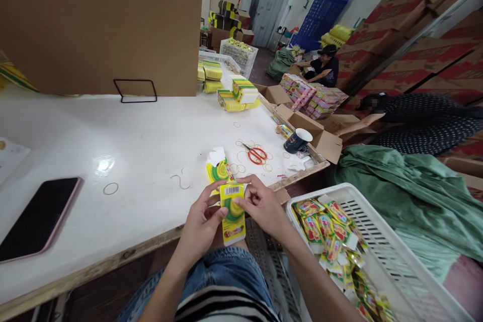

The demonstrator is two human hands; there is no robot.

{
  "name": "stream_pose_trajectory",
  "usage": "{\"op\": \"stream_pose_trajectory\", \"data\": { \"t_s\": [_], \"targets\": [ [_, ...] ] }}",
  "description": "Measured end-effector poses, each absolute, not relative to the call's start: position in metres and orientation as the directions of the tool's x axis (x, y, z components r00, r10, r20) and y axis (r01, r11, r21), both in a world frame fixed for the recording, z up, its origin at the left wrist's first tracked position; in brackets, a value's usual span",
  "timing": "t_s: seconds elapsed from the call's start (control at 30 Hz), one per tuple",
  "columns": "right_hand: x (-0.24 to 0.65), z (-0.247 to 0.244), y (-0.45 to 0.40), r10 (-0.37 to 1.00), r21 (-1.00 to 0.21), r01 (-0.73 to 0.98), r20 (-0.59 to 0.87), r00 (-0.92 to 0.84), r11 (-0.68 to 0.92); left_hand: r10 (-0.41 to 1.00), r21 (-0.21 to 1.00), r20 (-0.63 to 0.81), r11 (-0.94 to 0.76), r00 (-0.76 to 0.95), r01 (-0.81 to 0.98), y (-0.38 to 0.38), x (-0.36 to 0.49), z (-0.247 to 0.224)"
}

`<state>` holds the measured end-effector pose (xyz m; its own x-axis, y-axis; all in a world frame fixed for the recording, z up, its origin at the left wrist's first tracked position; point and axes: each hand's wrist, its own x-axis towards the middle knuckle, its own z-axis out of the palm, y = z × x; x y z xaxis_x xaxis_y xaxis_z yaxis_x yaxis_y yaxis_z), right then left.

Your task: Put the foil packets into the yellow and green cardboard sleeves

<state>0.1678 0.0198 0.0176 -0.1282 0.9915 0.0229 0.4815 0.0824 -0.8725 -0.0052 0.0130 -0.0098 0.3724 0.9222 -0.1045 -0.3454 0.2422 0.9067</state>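
Observation:
Between my two hands, just over the table's front edge, is a yellow and green printed carton with a barcode near its top. My left hand pinches its left side between thumb and fingers. On the opposite side my right hand grips it with the thumb across the front and the fingers curled. Behind it on the white table lies another yellow-green carton with a white flap raised. To my right a white plastic basket holds many small yellow, red and green packets.
Red-handled scissors lie among loose rubber bands, near a dark mug. Stacked yellow cartons stand farther back. A phone is at left, beneath a tall cardboard panel. Two people work beyond the table by open cardboard boxes.

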Motion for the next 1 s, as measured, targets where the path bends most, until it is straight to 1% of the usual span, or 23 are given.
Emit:
{"op": "stream_pose_trajectory", "data": {
  "t_s": [0.07,0.17,0.2,0.23,0.27,0.3,0.33,0.37,0.4,0.43,0.47,0.5,0.57,0.63,0.7,0.73,0.77,0.83,0.93,1.0],
  "targets": [
    [0.167,0.016,0.021,0.991,-0.897,0.431,0.049,-0.127,0.100,0.918,0.886,-0.112,0.266,0.380,-0.381,0.012,-0.005,-0.008],
    [0.171,0.014,0.019,0.995,-0.944,0.318,0.068,-0.075,0.089,0.912,0.869,-0.122,0.289,0.392,-0.401,0.011,0.004,-0.006],
    [0.177,0.015,0.017,0.996,-0.949,0.305,0.061,-0.060,0.077,0.915,0.878,-0.108,0.271,0.389,-0.394,0.012,0.008,-0.007],
    [0.186,0.018,0.014,0.998,-0.938,0.341,0.058,-0.032,0.066,0.923,0.904,-0.076,0.224,0.376,-0.365,0.013,0.011,-0.008],
    [0.198,0.023,0.010,0.997,-0.900,0.432,0.074,0.018,0.059,0.935,0.941,-0.033,0.148,0.352,-0.305,0.016,0.014,-0.011],
    [0.212,0.029,0.005,0.991,-0.826,0.562,0.110,0.077,0.047,0.949,0.976,0.016,0.054,0.316,-0.210,0.019,0.015,-0.015],
    [0.227,0.035,0.000,0.971,-0.715,0.699,0.186,0.154,0.026,0.958,0.996,0.071,-0.051,0.279,-0.079,0.022,0.015,-0.020],
    [0.242,0.040,-0.004,0.942,-0.586,0.810,0.274,0.192,0.006,0.962,0.989,0.115,-0.135,0.249,0.066,0.026,0.015,-0.026],
    [0.254,0.043,-0.007,0.918,-0.487,0.873,0.337,0.207,-0.019,0.963,0.962,0.146,-0.192,0.228,0.196,0.029,0.014,-0.033],
    [0.262,0.044,-0.008,0.906,-0.432,0.901,0.369,0.208,-0.031,0.958,0.927,0.164,-0.231,0.237,0.294,0.031,0.014,-0.040],
    [0.265,0.042,-0.007,0.911,-0.418,0.908,0.363,0.195,-0.027,0.953,0.915,0.164,-0.244,0.256,0.322,0.032,0.014,-0.046],
    [0.263,0.036,-0.004,0.928,-0.443,0.897,0.327,0.177,-0.015,0.946,0.907,0.167,-0.257,0.277,0.333,0.032,0.014,-0.051],
    [0.243,0.019,0.006,0.971,-0.535,0.845,0.211,0.111,0.020,0.936,0.894,0.180,-0.284,0.303,0.347,0.030,0.012,-0.056],
    [0.216,0.001,0.017,0.992,-0.616,0.786,0.120,0.035,0.047,0.940,0.871,0.195,-0.297,0.278,0.392,0.028,-0.001,-0.056],
    [0.192,-0.012,0.026,0.996,-0.672,0.738,0.082,-0.014,0.066,0.965,0.830,0.198,-0.257,0.170,0.495,0.030,-0.031,-0.054],
    [0.185,-0.015,0.028,0.997,-0.694,0.717,0.069,-0.028,0.068,0.978,0.788,0.197,-0.196,0.063,0.583,0.032,-0.054,-0.054],
    [0.181,-0.017,0.031,0.998,-0.711,0.700,0.056,-0.033,0.063,0.978,0.737,0.198,-0.104,-0.067,0.668,0.034,-0.080,-0.053],
    [0.181,-0.019,0.033,0.999,-0.727,0.686,0.032,-0.027,0.042,0.940,0.654,0.205,0.077,-0.274,0.753,0.037,-0.140,-0.053],
    [0.189,-0.021,0.032,1.000,-0.741,0.671,0.012,-0.009,0.015,0.851,0.510,0.197,0.335,-0.486,0.793,0.040,-0.218,-0.054],
    [0.191,-0.025,0.031,1.000,-0.756,0.654,-0.004,-0.016,0.007,0.820,0.429,0.175,0.435,-0.545,0.792,0.041,-0.251,-0.056]
  ]
}}
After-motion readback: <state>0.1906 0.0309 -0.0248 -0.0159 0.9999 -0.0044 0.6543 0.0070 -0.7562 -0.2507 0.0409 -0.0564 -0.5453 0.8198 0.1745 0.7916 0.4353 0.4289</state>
